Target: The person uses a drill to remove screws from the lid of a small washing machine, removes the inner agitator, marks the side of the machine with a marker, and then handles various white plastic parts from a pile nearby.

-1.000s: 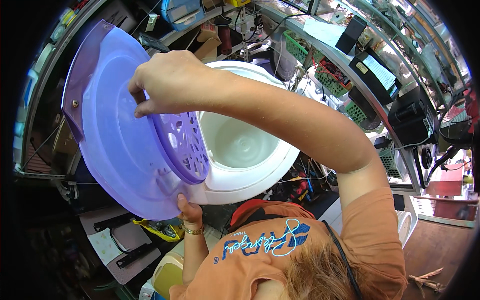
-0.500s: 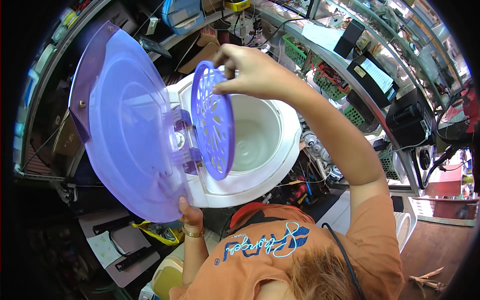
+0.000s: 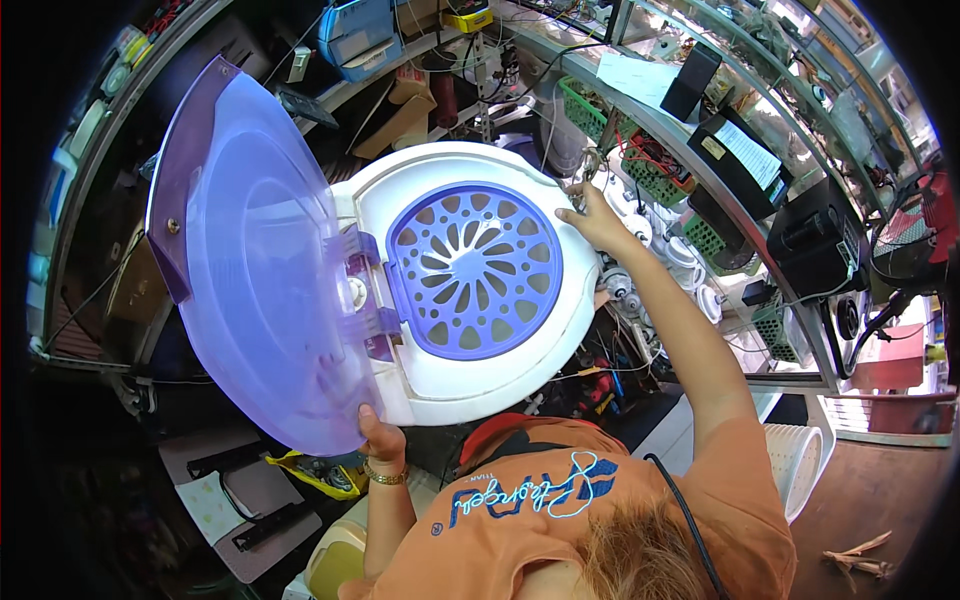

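A white plastic washer-like tub [image 3: 490, 395] with a round mouth stands in front of me. Its translucent purple lid [image 3: 265, 270] is raised on the left, held by hinges. My left hand [image 3: 382, 437] grips the lid's lower edge, fingers behind it and out of sight. Over the round mouth lies a purple perforated inner cover [image 3: 470, 265], flat and covering the opening. My right hand [image 3: 600, 222] is at the tub's far right rim, thumb on top and fingers curled at the edge, apart from the inner cover.
White plastic parts [image 3: 690, 262] and green baskets [image 3: 583, 108] crowd the right side, below a glass-and-metal counter. Tools [image 3: 605, 385] lie beside the tub. A yellow bag [image 3: 335, 480] is at lower left, and a blue box [image 3: 360, 40] stands at the back.
The inner cover has swung down from upright to lie over the mouth. My right hand has let go of it and moved right to the rim. My left hand stays on the lid.
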### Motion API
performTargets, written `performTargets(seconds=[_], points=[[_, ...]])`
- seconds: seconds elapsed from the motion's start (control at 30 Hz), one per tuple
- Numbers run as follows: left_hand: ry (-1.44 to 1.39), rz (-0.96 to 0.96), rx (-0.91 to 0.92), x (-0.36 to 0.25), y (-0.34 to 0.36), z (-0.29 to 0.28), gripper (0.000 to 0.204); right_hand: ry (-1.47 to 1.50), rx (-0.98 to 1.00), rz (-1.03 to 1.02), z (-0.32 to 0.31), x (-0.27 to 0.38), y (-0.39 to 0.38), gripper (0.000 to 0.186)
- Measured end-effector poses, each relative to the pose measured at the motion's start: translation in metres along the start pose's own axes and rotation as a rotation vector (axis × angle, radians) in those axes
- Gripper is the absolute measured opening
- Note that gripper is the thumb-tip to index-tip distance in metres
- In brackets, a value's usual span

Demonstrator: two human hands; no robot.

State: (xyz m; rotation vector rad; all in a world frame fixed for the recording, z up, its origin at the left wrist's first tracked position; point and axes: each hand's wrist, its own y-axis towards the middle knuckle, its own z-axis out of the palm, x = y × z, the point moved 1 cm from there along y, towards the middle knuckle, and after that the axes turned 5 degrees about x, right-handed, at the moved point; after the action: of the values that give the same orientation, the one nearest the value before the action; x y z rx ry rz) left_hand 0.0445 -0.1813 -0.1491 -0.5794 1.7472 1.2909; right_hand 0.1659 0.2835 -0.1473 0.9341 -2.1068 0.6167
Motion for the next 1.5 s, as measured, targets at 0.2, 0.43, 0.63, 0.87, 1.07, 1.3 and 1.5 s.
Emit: performTargets(seconds=[0.2, 0.43, 0.63, 0.87, 1.07, 1.3, 1.5], points=[[0.069, 0.022, 0.015, -0.004, -0.004, 0.002, 0.065, 0.287, 0.237, 0.18, 0.016, -0.008, -0.004, 0.09], [0.134, 0.035, 0.037, -0.005, -0.007, -0.002, 0.066, 0.109, 0.192, 0.103, 0.024, -0.022, -0.001, 0.088], [0.188, 0.055, 0.056, -0.007, 0.001, 0.004, 0.066, -0.074, 0.104, 0.162, 0.022, -0.009, -0.01, 0.087], [0.235, 0.118, 0.101, -0.015, 0.013, 0.016, 0.066, 0.519, -0.006, 0.045, 0.038, -0.05, -0.019, 0.071], [0.289, 0.14, 0.15, -0.03, 0.019, 0.016, 0.066, 0.822, -0.091, -0.006, 0.053, -0.055, -0.03, 0.077], [0.894, 0.409, 0.455, -0.087, 0.046, 0.043, 0.068, 1.012, -0.147, 0.018, 0.045, -0.053, -0.057, 0.087], [0.931, 0.298, 0.832, -0.098, 0.054, 0.041, 0.052, 1.169, -0.186, 0.228, 0.031, -0.057, -0.091, 0.092]])
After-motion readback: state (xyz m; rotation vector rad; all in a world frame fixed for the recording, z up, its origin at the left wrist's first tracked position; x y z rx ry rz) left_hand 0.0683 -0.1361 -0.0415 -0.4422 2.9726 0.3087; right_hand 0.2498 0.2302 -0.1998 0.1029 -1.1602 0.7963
